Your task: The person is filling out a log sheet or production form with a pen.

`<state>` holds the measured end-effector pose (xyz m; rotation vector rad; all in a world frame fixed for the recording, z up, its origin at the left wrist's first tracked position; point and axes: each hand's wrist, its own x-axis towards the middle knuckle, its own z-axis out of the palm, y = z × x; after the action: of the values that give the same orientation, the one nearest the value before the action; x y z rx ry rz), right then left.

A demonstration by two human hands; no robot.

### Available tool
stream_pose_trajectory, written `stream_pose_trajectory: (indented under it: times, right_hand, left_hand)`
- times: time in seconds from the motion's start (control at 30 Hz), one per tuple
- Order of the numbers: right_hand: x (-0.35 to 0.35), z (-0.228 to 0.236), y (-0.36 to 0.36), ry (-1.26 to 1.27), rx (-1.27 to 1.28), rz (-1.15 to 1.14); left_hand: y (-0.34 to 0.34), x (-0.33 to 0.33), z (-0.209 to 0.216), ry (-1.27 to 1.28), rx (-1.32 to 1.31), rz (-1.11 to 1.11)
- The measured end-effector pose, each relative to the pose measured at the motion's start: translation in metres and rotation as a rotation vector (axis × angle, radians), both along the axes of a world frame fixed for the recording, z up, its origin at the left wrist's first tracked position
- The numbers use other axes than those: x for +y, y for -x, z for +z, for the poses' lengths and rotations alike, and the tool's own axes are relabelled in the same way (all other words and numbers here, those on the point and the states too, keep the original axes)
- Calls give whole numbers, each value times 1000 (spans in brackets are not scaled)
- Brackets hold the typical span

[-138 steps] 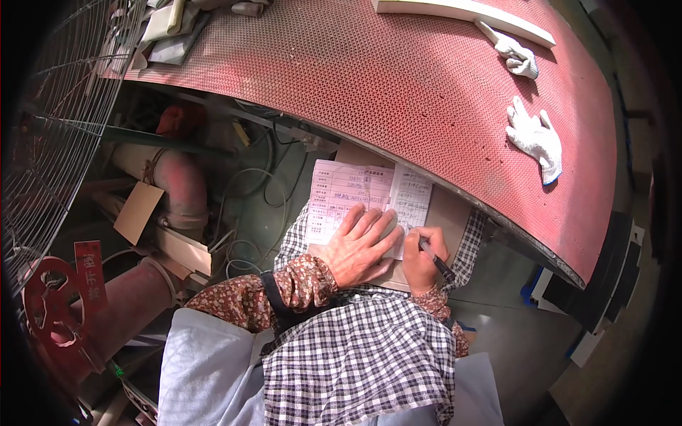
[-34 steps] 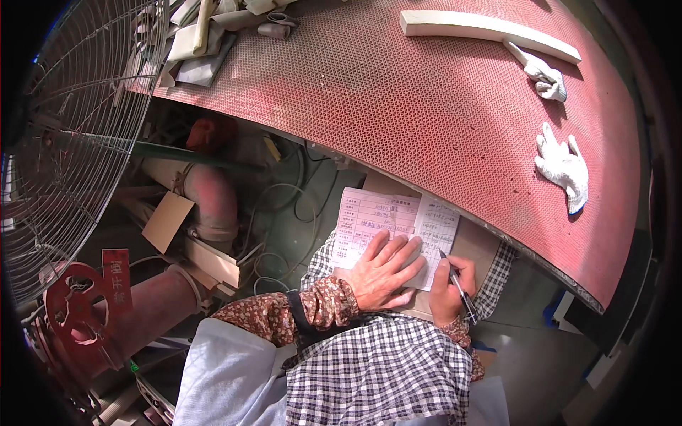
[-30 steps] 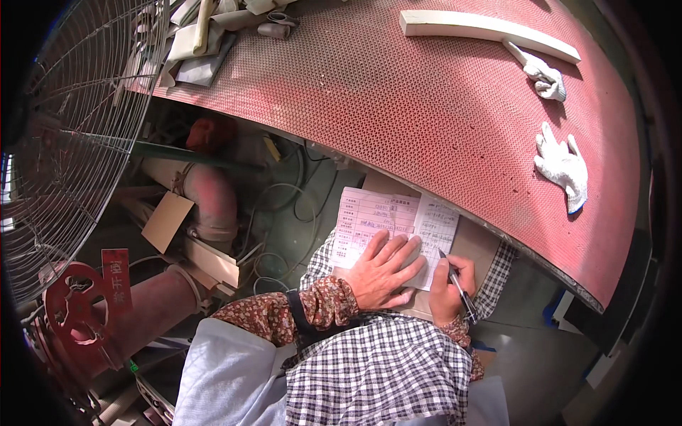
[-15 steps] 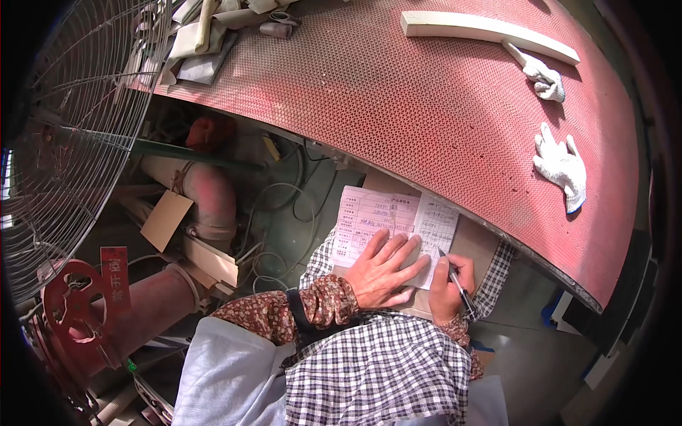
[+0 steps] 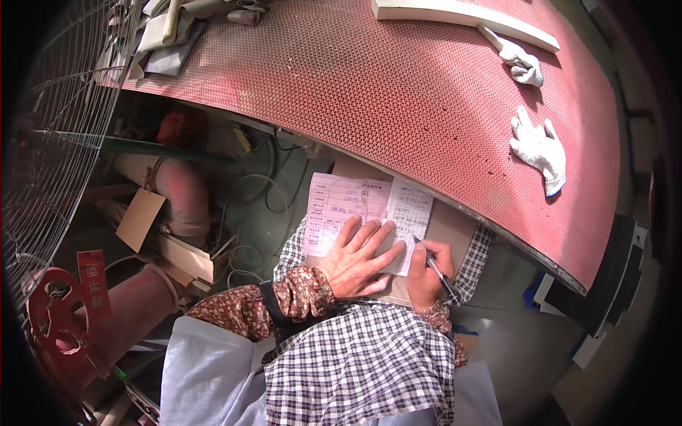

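Observation:
My left hand [image 5: 359, 261] lies flat with its fingers spread, pressing on a pink printed form [image 5: 348, 192] and the edge of a white paper slip. The white slip [image 5: 413, 206] overlaps the form's right side and bears handwriting. My right hand [image 5: 428, 273] is closed round a dark pen [image 5: 444, 282], whose tip meets the slip's right part. Both papers rest on a brown board [image 5: 455, 231] across my lap, over a black-and-white checked apron [image 5: 362, 362].
A red honeycomb-textured table [image 5: 341, 92] spans the top. On it lie two white gloves [image 5: 541, 153], a long pale bar [image 5: 462, 21] and scraps [image 5: 167, 53]. At left stand a wire fan guard [image 5: 67, 113], red pipes [image 5: 135, 319] and a red valve wheel [image 5: 60, 312].
The whole view has shifted, so everything sits further left and slightly higher. The right hand still holds the pen on the slip; the left hand stays flat on the papers.

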<state>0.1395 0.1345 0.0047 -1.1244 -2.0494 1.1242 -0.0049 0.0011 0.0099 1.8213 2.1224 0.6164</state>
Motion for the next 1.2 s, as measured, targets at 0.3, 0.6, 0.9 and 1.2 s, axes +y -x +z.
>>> stream_pose_trajectory:
  times: [0.3,0.6,0.9,1.2]
  right_hand:
    - [1,-1,0,-17,-20,55]
    - [2,-4,-1,-6,-40,86]
    - [2,-6,0,-18,-49,83]
    - [3,-3,2,-41,-44,98]
  left_hand:
    - [-2,-1,-6,-28,3,17]
    - [-2,0,-5,-10,8,5]
    - [-1,-1,-7,-45,19,6]
    - [-1,0,-8,-55,28,5]
